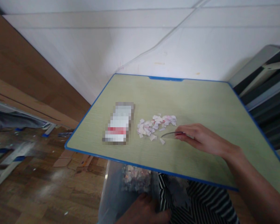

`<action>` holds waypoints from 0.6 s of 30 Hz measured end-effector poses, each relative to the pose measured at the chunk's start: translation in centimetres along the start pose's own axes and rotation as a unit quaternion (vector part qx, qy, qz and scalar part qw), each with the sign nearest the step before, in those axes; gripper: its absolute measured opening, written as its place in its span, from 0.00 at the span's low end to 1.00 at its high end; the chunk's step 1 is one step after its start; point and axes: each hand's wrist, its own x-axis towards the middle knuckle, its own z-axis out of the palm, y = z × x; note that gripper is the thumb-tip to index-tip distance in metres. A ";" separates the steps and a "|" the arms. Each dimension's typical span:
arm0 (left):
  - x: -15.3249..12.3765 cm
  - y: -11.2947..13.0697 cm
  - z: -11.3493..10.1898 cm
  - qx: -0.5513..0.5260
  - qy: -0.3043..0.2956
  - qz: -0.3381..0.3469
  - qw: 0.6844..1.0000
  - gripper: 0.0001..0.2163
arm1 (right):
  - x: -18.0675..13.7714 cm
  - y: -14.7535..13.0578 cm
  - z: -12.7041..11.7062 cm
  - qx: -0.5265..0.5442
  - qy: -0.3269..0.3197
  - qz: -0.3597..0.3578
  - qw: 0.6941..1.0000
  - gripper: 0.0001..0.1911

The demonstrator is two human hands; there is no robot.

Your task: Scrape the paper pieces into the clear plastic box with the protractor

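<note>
Pinched in the right hand (194, 137), a thin curved metal tool (172, 133) sits at the near right of the small pinkish-white paper scraps (149, 127); one scrap (162, 141) lies apart, most remain heaped. Below them, the left hand (143, 211) hides its grip.

Pinkish-white scraps (155, 125); pale-green tabletop (205, 102); striped cloth (207, 200)

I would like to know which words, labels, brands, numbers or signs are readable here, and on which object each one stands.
No text can be read.
Phone-like object on the table: pixelated, with a red band; nothing legible.
Paper scraps: pinkish marks, too small and blurred to read.
Thin metal tool in the right hand: no marking visible.
Bin contents: blurred, no lettering distinguishable.
</note>
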 end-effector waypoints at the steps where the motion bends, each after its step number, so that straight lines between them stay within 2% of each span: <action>1: 0.0 0.0 0.0 0.003 0.001 -0.001 1.000 0.10 | 0.0 0.0 0.0 0.009 -0.004 0.003 1.000 0.14; 4: 0.1 0.1 -0.2 0.009 0.004 -0.002 1.000 0.09 | 0.1 0.0 0.2 0.014 -0.010 0.014 1.000 0.14; 9: 0.1 0.0 -0.2 0.015 0.011 0.003 1.000 0.10 | 0.3 0.2 0.7 -0.078 0.035 0.057 0.995 0.15; 18: 0.0 0.0 -0.6 0.010 -0.028 0.004 1.000 0.17 | 0.2 -0.5 0.1 0.052 -0.025 0.017 0.998 0.14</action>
